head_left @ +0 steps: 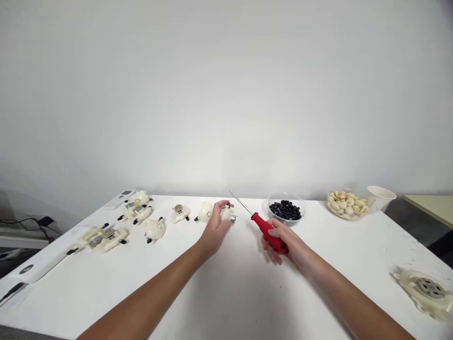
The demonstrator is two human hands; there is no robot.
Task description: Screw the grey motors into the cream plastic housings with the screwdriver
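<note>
My left hand [216,223] is closed around a small cream plastic part [226,215] with black and metal bits, near the middle of the white table [226,293]. In my right hand [283,238] is a screwdriver [267,230] with a red handle; its metal shaft points up and to the left, its tip apart from the cream part. Just left of my left hand sits a rounded cream part [204,212]. Behind my right hand stands a clear round bowl [303,211] of small black pieces [285,209].
Several cream parts with black feet, one of them [155,230], lie at the left beside a white power strip [38,264] and a remote [120,199]. At the right are a bowl of beige pieces [347,205], a white cup [379,198] and a larger cream part [426,290].
</note>
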